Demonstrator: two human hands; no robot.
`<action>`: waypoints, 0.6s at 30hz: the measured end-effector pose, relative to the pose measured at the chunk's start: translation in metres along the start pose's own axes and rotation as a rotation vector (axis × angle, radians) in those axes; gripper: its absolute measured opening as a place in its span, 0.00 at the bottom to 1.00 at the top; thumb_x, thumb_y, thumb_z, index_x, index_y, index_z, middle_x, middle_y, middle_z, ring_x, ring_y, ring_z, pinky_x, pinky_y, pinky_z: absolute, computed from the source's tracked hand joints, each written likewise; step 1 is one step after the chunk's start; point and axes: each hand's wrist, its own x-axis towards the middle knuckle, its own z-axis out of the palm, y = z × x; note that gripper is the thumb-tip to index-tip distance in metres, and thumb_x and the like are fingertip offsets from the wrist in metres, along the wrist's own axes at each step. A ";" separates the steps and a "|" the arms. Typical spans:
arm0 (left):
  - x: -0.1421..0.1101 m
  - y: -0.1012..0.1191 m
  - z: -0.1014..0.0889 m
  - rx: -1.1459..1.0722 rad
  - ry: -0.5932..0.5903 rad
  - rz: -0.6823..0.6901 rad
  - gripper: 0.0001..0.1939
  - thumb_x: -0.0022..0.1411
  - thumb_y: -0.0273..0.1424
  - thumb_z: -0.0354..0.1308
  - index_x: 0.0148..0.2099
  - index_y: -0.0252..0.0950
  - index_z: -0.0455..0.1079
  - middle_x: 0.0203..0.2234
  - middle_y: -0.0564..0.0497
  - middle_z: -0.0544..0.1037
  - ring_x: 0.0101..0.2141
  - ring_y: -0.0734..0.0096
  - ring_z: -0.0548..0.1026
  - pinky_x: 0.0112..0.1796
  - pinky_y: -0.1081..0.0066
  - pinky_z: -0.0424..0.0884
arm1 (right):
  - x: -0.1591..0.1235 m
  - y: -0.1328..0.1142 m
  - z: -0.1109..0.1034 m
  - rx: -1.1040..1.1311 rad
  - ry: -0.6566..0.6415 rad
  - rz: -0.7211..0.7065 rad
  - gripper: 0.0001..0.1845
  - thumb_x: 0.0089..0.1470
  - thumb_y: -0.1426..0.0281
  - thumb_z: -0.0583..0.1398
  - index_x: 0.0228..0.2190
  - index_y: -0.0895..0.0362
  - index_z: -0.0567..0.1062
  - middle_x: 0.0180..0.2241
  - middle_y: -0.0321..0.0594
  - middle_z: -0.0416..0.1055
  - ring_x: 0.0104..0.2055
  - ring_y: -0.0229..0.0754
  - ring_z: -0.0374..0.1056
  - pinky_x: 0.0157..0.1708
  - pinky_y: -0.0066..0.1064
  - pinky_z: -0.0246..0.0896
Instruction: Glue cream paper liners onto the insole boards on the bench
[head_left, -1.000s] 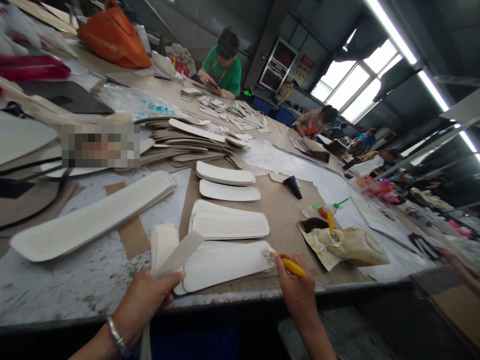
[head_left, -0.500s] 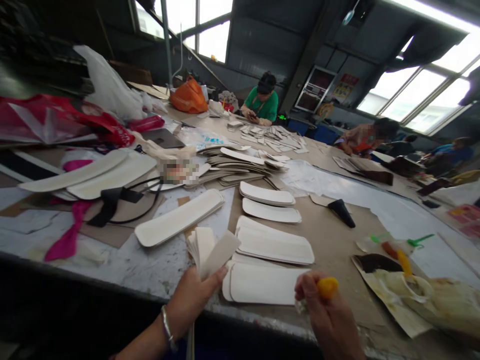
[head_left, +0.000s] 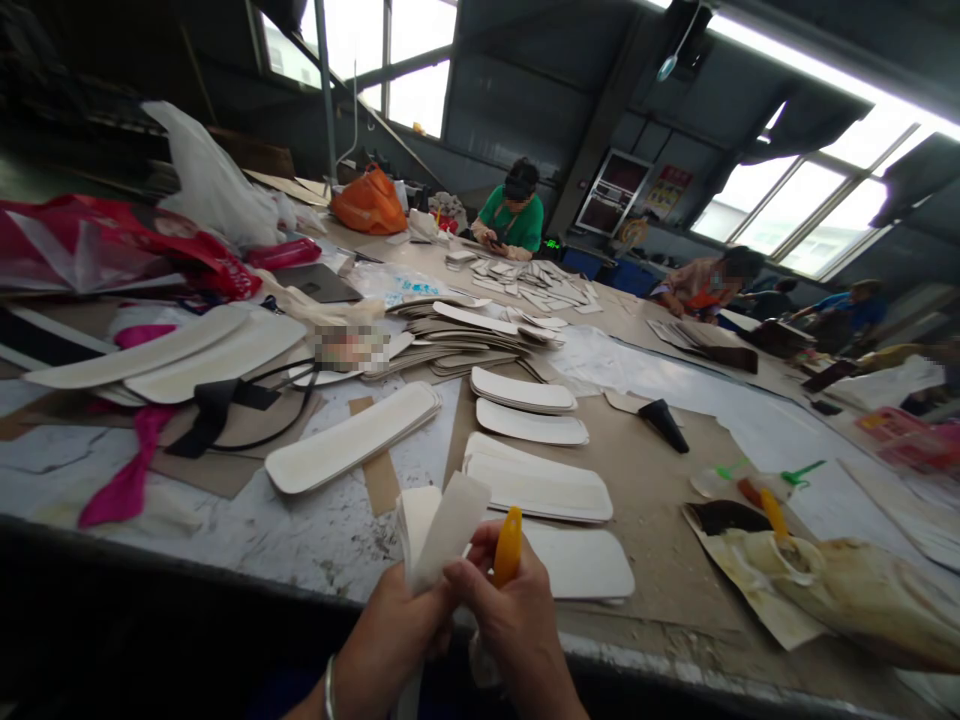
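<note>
My left hand (head_left: 397, 625), with a bracelet at the wrist, is closed around a fanned bundle of long white card-like pieces (head_left: 450, 530) that stand up from the fist. Right beside it, my right hand (head_left: 514, 610) grips a tool with a yellow handle (head_left: 508, 547). The handle points upward; the tool's whitish lower end is blurred below the hand, so its kind is unclear. The right fingertips meet the bundle's edge next to my left thumb. Just behind the hands lie stacks of white rounded strips (head_left: 536, 478), the nearest strip (head_left: 589, 560) partly covered by my right hand.
A stained pot (head_left: 791, 560) with another yellow handle stands at right, near green-tipped bottles (head_left: 784, 485). A black cone-shaped piece (head_left: 664, 425) lies behind. More strips (head_left: 352, 435), a black strap and bags fill the left. Co-workers (head_left: 514, 215) sit across the table.
My right hand has moved left with the yellow-handled tool, from the nearest strip stack to my left hand. The bundle has shifted slightly right, and the view has turned a little.
</note>
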 end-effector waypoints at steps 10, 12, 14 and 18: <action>-0.008 -0.001 0.002 -0.102 -0.080 0.021 0.23 0.41 0.49 0.61 0.23 0.31 0.69 0.16 0.48 0.73 0.20 0.69 0.70 0.24 0.71 0.66 | 0.000 0.014 -0.010 -0.171 -0.029 0.008 0.16 0.49 0.56 0.57 0.23 0.56 0.69 0.16 0.31 0.61 0.18 0.35 0.57 0.19 0.25 0.55; -0.011 0.002 0.001 -0.185 -0.075 -0.013 0.23 0.41 0.48 0.63 0.27 0.30 0.71 0.20 0.46 0.76 0.24 0.66 0.72 0.29 0.69 0.69 | 0.000 0.012 -0.012 -0.178 -0.020 0.005 0.17 0.48 0.55 0.57 0.23 0.57 0.70 0.16 0.32 0.63 0.19 0.36 0.59 0.20 0.25 0.56; -0.012 0.002 0.000 -0.226 -0.062 -0.037 0.23 0.40 0.46 0.65 0.29 0.30 0.72 0.21 0.46 0.76 0.24 0.66 0.73 0.31 0.68 0.70 | 0.001 0.010 -0.015 -0.172 0.018 -0.019 0.18 0.47 0.55 0.58 0.21 0.58 0.70 0.18 0.33 0.64 0.21 0.36 0.60 0.22 0.26 0.57; -0.006 -0.001 0.001 -0.245 -0.046 -0.054 0.21 0.38 0.44 0.67 0.26 0.30 0.71 0.17 0.48 0.74 0.22 0.67 0.71 0.29 0.69 0.69 | 0.000 0.014 -0.018 -0.106 0.110 0.005 0.20 0.46 0.53 0.59 0.20 0.58 0.70 0.17 0.33 0.63 0.21 0.36 0.59 0.21 0.25 0.56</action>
